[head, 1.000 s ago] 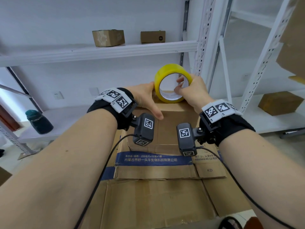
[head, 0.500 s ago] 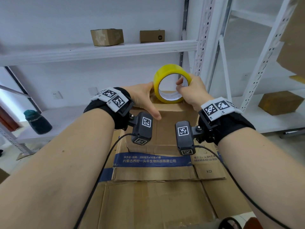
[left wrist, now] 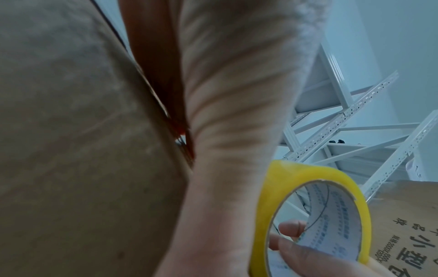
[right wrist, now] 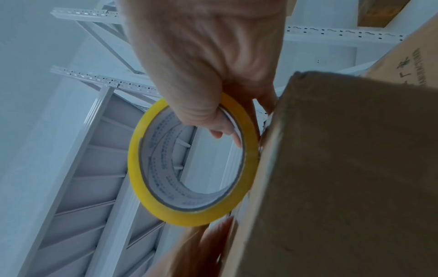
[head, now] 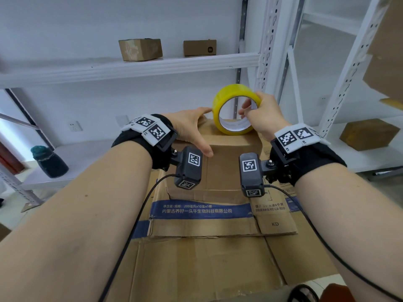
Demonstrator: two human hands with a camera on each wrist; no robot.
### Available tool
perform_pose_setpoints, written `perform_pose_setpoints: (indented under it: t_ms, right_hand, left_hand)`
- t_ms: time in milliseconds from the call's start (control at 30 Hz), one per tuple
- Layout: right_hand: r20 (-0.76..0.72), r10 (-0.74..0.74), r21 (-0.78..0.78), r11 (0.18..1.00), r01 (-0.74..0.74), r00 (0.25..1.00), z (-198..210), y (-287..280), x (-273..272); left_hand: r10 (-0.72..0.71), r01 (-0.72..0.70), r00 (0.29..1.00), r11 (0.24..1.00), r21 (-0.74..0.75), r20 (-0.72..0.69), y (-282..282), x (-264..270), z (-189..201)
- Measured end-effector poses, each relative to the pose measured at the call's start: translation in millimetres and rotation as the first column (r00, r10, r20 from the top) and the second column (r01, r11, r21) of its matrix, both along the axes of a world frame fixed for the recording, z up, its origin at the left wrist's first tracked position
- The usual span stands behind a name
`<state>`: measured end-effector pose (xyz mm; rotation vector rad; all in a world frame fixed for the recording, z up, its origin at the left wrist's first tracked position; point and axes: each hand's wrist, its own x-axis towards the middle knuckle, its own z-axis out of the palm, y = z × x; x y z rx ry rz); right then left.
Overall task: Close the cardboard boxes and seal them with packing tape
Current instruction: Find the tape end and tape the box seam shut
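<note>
A brown cardboard box [head: 226, 162] stands in front of me on flattened cardboard. My left hand [head: 192, 129] lies flat on its top at the far left. The thumb points toward me and the fingers reach over the far edge. My right hand [head: 266, 114] grips a yellow tape roll [head: 234, 90] upright at the box's far edge, with the thumb inside the core. The left wrist view shows the tape roll [left wrist: 284, 180] beside my palm. In the right wrist view the tape roll [right wrist: 151, 196] sits against the far side of the box [right wrist: 343, 168]. No tape strip is visible.
Flattened cardboard with a blue printed band [head: 196, 211] lies under the box. A white shelf behind carries two small boxes [head: 140, 50] [head: 199, 47]. A dark bottle [head: 49, 162] stands at left. A brown box [head: 368, 134] sits on the right rack. A white rack upright [head: 268, 51] rises behind the roll.
My right hand has carried the tape roll a little to the right along the box's far edge. The left hand stays pressed on the box top.
</note>
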<state>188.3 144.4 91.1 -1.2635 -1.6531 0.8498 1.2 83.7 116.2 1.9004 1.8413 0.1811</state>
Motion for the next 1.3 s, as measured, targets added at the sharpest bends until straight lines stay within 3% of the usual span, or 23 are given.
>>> perform_pose_setpoints:
  t_ms: [467,767,900,1100,1300]
  right_hand:
    - [0.056,0.043,0.017,0.999,-0.045,0.997,6.9,-5.8,1.2]
    - [-0.157,-0.002,-0.018,1.000,-0.001,0.988,-8.8,-7.3,-0.5]
    - [-0.164,0.017,0.020,1.000,-0.014,0.986,-18.5,-9.4,-4.1]
    - [-0.163,0.019,0.037,0.999,-0.013,0.986,-20.0,-9.0,-7.2]
    - [-0.211,0.032,-0.060,0.997,-0.045,0.977,-23.9,-12.9,-3.9]
  left_hand:
    - [-0.002,0.002,1.000,1.000,-0.002,0.021,-0.3,-2.0,-3.3]
    - [-0.004,0.004,1.000,1.000,0.024,0.012,-0.4,-6.0,-4.1]
    - [-0.014,0.014,1.000,1.000,0.017,0.001,-0.2,-5.2,-2.7]
    - [-0.023,0.026,0.990,0.999,0.022,-0.137,4.0,14.9,0.9]
    - [0.002,0.005,0.996,0.997,0.082,-0.087,4.6,19.1,-5.6]
